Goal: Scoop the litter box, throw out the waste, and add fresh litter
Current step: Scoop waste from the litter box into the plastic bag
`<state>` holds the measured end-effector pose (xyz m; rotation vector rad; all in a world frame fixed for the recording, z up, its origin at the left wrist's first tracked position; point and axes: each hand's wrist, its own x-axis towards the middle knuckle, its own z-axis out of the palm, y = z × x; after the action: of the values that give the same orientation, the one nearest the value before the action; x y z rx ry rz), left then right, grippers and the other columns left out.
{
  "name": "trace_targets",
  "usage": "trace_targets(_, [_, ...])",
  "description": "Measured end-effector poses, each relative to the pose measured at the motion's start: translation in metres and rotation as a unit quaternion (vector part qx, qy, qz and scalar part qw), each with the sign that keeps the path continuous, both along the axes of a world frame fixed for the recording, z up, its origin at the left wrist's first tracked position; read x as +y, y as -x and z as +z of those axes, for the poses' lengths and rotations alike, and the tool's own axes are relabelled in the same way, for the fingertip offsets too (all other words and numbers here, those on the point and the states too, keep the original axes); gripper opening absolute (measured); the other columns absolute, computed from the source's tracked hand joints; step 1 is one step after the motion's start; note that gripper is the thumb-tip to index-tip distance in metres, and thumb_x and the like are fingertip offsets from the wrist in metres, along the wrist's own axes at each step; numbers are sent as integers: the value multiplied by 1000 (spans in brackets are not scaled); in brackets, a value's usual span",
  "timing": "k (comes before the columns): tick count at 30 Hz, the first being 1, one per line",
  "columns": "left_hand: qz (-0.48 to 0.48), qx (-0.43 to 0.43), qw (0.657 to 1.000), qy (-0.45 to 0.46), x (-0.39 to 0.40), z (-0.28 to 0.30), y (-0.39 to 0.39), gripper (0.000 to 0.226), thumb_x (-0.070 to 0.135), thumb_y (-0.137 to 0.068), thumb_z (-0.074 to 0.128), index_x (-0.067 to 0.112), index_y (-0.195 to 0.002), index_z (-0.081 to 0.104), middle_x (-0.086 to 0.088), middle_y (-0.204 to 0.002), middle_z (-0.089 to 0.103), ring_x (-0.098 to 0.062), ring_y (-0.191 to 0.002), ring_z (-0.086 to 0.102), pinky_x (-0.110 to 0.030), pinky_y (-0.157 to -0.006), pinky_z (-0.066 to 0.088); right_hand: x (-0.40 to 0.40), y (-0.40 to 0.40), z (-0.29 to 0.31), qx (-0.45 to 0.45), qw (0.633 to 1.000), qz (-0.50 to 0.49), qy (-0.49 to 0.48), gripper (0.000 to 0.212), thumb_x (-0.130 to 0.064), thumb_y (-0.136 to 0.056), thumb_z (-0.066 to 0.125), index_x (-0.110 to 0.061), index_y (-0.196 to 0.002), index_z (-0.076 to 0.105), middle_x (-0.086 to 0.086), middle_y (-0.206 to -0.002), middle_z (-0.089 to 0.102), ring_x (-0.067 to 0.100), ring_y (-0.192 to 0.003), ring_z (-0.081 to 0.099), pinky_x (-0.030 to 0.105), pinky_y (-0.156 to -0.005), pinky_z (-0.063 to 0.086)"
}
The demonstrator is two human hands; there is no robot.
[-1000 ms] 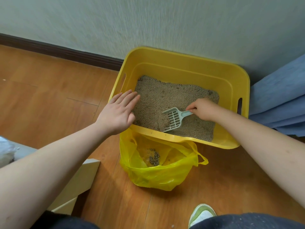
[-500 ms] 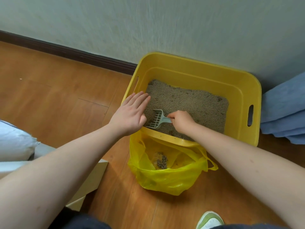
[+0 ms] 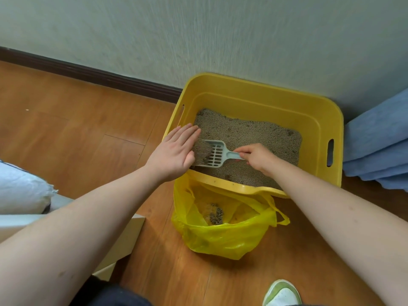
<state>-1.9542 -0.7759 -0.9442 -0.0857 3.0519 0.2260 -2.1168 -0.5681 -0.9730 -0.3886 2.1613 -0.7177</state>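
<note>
A yellow litter box (image 3: 260,96) stands against the wall, holding grey-brown litter (image 3: 249,133). My right hand (image 3: 257,156) grips the handle of a pale green slotted scoop (image 3: 215,153), whose blade carries litter and a few dark clumps at the box's near left corner. My left hand (image 3: 176,151) lies flat with fingers together on the box's left rim, its fingertips touching the scoop's load. A yellow plastic bag (image 3: 223,237) sits open on the floor right in front of the box, with a small pile of dark waste inside.
Wooden floor all around, with a dark baseboard along the wall. Blue fabric (image 3: 377,142) lies to the right of the box. A white sack (image 3: 19,191) rests on a pale ledge (image 3: 123,237) at the left. My green-white shoe (image 3: 281,293) shows at the bottom.
My right hand has dragged the scoop from the middle of the litter to the near left corner and lifted it with a load. My left hand stayed on the rim.
</note>
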Motion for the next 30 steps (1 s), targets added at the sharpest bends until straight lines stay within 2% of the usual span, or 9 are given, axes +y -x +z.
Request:
trace_targets(5, [3, 4, 1000, 6, 0, -1, 1, 68, 36, -93, 14, 6, -152, 27, -13, -158, 28, -24, -149, 17, -40, -122, 8, 38, 14, 5, -14, 998, -63, 25, 28, -12, -98, 51, -23, -119, 66, 3, -103, 71, 16, -73, 47, 25, -61, 39])
trace_targets(10, [0, 4, 1000, 0, -1, -2, 0, 67, 37, -94, 13, 6, -151, 29, -14, -157, 30, -25, -148, 19, -39, -122, 8, 58, 14, 7, -12, 994, -95, 57, 28, -9, -98, 51, -18, -119, 66, -7, -90, 70, 18, -78, 48, 33, -73, 41])
trace_targets(13, [-3, 6, 1000, 0, -2, -3, 0, 67, 37, -95, 13, 6, -151, 29, -14, -157, 30, -25, -148, 19, -39, -122, 7, 65, 11, 11, -1, 994, -93, 62, 28, -10, -97, 52, -22, -117, 68, -7, -96, 71, 17, -80, 51, 32, -73, 44])
trace_targets(15, [-3, 6, 1000, 2, -2, -4, 0, 67, 37, -94, 13, 6, -152, 28, -14, -157, 29, -25, -148, 19, -38, -122, 6, 68, 9, 14, 5, 994, -91, 62, 28, -10, -97, 52, -21, -119, 67, -8, -98, 69, 14, -77, 50, 27, -72, 45])
trace_targets(19, [-6, 2, 1000, 4, -3, -3, -1, 68, 38, -94, 11, 7, -152, 27, -13, -158, 28, -24, -149, 17, -37, -122, 5, 75, 4, 24, 28, 994, -88, 56, 28, -11, -99, 49, -23, -117, 66, -12, -83, 65, 12, -71, 47, 21, -59, 40])
trace_targets(22, [-14, -1, 1000, 5, -4, -3, -1, 69, 39, -94, 11, 6, -152, 27, -13, -158, 28, -25, -149, 17, -36, -122, 4, 80, 1, 28, 47, 995, -70, 48, 28, -12, -99, 49, -23, -118, 66, -3, -85, 67, 13, -66, 45, 22, -55, 37])
trace_targets(25, [-19, -6, 1000, 6, -5, -3, -1, 70, 40, -93, 10, 8, -153, 25, -12, -159, 26, -23, -149, 16, -35, -121, 2, 85, -4, 33, 72, 996, -39, 20, 28, -14, -99, 48, -25, -117, 67, -2, -68, 59, 16, -57, 40, 25, -47, 30])
trace_targets(27, [-20, -8, 1000, 6, -4, -2, -1, 72, 41, -91, 8, 8, -153, 24, -11, -160, 24, -22, -149, 14, -34, -121, 1, 87, -7, 37, 79, 996, -42, 21, 28, -13, -100, 47, -25, -116, 67, -6, -65, 56, 18, -58, 40, 26, -48, 30])
trace_targets(30, [-21, -15, 1000, 3, -3, 0, -2, 75, 42, -89, 4, 9, -154, 22, -11, -160, 22, -22, -150, 13, -33, -121, 0, 92, -12, 44, 85, 995, -48, 32, 27, -13, -100, 47, -24, -114, 68, -4, -73, 63, 21, -64, 43, 28, -52, 33])
